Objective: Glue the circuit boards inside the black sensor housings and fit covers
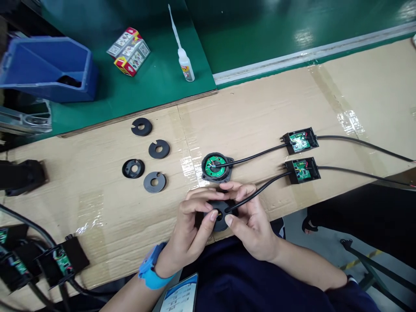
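Near the front edge of the table, a round black housing with a disc cover [221, 222] is gripped from both sides. My left hand [196, 216] closes on its left side, thumb on the cover by the centre hole. My right hand [251, 221] holds the right side, thumb beside the slot where a black cable [260, 190] comes out. That cable runs to an open black box with a green circuit board [303, 170]. Just beyond my hands lies a second round housing [217, 167] with its green board exposed, cabled to another open box [299, 141].
Several black slotted discs [159, 148] lie to the left on the cardboard [117, 234]. More boxes with boards [61, 260] and cables crowd the lower left. Behind stand a blue bin [48, 56], a small carton [129, 52] and a white nozzle bottle [186, 65]. A person's hand [308, 225] shows at right.
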A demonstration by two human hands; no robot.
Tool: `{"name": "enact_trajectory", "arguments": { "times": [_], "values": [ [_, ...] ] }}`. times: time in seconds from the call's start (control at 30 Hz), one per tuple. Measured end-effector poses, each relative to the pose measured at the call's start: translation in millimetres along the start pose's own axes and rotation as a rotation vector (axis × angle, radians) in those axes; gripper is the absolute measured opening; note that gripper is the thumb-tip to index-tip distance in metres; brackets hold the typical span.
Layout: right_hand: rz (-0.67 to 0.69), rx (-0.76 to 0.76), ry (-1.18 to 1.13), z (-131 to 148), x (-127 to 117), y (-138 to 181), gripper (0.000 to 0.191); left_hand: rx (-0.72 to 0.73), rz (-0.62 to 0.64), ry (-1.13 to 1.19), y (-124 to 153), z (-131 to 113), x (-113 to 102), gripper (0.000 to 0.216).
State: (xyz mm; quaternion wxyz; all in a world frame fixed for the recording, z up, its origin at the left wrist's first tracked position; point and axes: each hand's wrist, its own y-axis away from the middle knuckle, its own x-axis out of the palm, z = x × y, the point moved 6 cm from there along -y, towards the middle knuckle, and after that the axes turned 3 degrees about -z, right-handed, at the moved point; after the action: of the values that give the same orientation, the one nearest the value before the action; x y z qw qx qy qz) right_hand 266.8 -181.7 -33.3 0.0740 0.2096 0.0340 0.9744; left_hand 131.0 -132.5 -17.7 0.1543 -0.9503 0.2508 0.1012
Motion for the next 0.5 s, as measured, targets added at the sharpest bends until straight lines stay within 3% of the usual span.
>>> {"name": "enact_trajectory", "arguments": {
  "times": [0.17, 0.33, 0.5],
  "values": [
    [-0.003, 0.022, 0.011, -1, -1, 0, 0.026, 0.195, 0.026, -0.242, -2, -8, 1, 0.03],
    [0.0, 0.032, 0.009, -3, -2, -1, 0.027, 0.171, 0.068, -0.346, 1, -8, 0, 0.031],
    [-0.008, 0.04, 0.114, -5, -5, 0, 0.027, 0.133, -0.083, -0.223, -21, -6, -23, 0.044]
  ]
}}
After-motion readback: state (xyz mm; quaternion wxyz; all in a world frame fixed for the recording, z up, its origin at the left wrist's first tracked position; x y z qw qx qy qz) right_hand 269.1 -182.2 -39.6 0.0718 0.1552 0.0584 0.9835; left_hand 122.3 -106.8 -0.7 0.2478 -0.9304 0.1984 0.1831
